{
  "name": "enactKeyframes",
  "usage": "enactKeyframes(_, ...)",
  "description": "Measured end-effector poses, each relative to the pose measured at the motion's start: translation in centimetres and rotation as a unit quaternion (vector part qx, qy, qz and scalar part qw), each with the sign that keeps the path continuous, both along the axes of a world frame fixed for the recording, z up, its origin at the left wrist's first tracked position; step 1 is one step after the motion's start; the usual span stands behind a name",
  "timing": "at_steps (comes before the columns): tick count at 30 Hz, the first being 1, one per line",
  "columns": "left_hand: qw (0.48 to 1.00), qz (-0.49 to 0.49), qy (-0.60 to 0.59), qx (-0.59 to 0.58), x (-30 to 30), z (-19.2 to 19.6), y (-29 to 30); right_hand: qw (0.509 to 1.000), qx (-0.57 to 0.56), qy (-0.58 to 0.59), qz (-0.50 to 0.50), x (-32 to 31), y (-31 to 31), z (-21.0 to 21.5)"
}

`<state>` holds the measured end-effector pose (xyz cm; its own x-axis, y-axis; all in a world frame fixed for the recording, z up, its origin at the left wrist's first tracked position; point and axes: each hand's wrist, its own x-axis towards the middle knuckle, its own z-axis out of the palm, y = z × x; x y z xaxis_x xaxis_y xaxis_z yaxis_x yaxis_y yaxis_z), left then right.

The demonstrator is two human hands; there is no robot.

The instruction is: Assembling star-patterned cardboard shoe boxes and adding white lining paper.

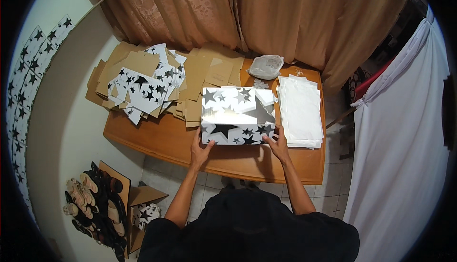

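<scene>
A white box with black and grey stars [238, 114] is held between my two hands over the front half of the wooden table. My left hand [201, 148] grips its near left corner, the thumb on the front face. At the near right corner my right hand [278, 145] grips it the same way, thumb on the front. Fingers of both hands are partly hidden behind the box's sides. The top looks closed and shines under the light. Just right of the box lies a stack of white paper sheets [300, 112].
Flat brown cardboard pieces [209, 66] and star-printed cut pieces [143, 85] pile up on the table's left. A clear plastic bag [265, 66] lies at the back. Shoes [90, 195] fill a rack at lower left. Brown curtains [285, 19] hang behind; a white cloth [395, 143] hangs right.
</scene>
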<state>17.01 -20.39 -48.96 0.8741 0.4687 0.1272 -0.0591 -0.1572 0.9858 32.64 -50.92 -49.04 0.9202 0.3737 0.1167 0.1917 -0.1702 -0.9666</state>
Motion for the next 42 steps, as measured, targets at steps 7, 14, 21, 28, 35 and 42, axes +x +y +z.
enactKeyframes(7,0.998,0.009,0.068,0.001,-3.1,-6.9,-1.5,0.993,-0.095,0.057,-0.027,-3.1,-0.5,-3.7)
enactKeyframes(14,0.957,-0.062,0.258,0.117,-3.6,-6.7,-1.6,0.970,-0.236,0.052,-0.022,-2.9,-2.5,-6.4)
enactKeyframes(21,0.993,0.009,0.112,-0.019,-2.9,-4.1,2.0,0.890,-0.450,0.074,0.016,-1.4,-4.2,-4.0)
enactKeyframes(28,0.994,0.003,0.106,0.020,-1.3,3.5,1.1,0.880,-0.170,0.405,0.183,-3.2,1.3,3.6)
enactKeyframes(35,0.957,-0.222,0.104,0.157,-1.4,7.4,-3.5,0.908,-0.124,0.350,0.196,-5.0,3.4,6.1)
enactKeyframes(42,0.935,-0.336,0.114,-0.001,0.9,7.4,-9.0,0.965,-0.200,-0.014,0.170,-6.9,1.7,1.6)
